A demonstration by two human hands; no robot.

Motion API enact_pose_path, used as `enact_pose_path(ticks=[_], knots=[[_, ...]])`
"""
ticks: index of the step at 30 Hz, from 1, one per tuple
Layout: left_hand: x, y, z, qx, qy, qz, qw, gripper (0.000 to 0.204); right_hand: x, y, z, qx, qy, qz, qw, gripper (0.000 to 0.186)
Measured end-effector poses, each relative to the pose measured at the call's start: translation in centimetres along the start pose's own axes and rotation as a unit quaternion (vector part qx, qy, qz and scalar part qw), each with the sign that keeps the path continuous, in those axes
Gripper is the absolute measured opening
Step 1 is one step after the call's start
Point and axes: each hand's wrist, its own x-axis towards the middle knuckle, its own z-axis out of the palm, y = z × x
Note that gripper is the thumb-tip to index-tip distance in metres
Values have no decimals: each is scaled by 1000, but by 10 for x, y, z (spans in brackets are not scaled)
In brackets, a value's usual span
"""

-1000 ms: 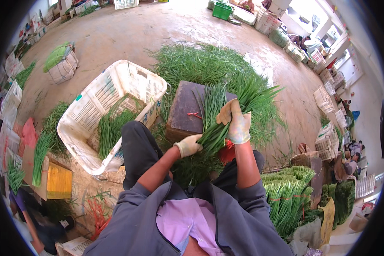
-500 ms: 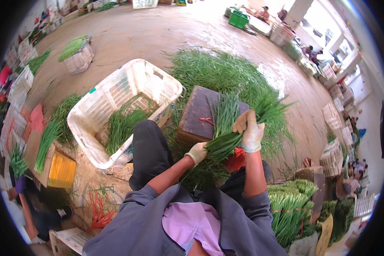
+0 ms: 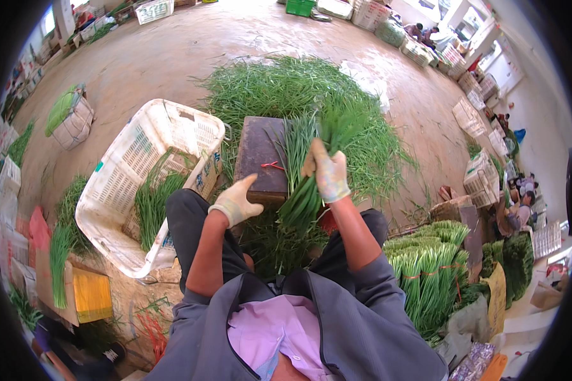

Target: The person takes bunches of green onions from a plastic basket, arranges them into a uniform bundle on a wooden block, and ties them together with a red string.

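Green stalks (image 3: 300, 206), long and thin, are in the pale-gloved right hand (image 3: 330, 174), its fingers pressed closed around them, at the near side of a dark, scuffed box (image 3: 256, 141). From my distant place I see the left hand (image 3: 236, 202), also gloved, beside the box, its thumb spread wide from the fingers. Upon the flat top lie a second bunch (image 3: 295, 141) and a red tie (image 3: 272, 166). One white plastic crate (image 3: 117, 181), with perforated walls, contains loose greens (image 3: 157, 213).

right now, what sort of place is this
Probably a hall for sorting and packing greens: there's a large heap of loose green stalks, tied bundles at right, and a white crate holding more.
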Motion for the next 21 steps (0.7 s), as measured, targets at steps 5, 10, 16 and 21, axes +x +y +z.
enact_pose_path(ticks=[5,10,16,21], knots=[[15,60,5,-276,8,93,957,97,3,11,40,47,-80,29,995,31],[29,30,19,-398,112,71,908,65,7,3,53,-165,-208,-161,951,70],[22,32,-26,-665,250,32,703,35,-32,89,41,-247,-349,-21,904,108],[26,-12,-62,-719,315,35,619,31,-52,129,26,-270,-334,44,902,40]])
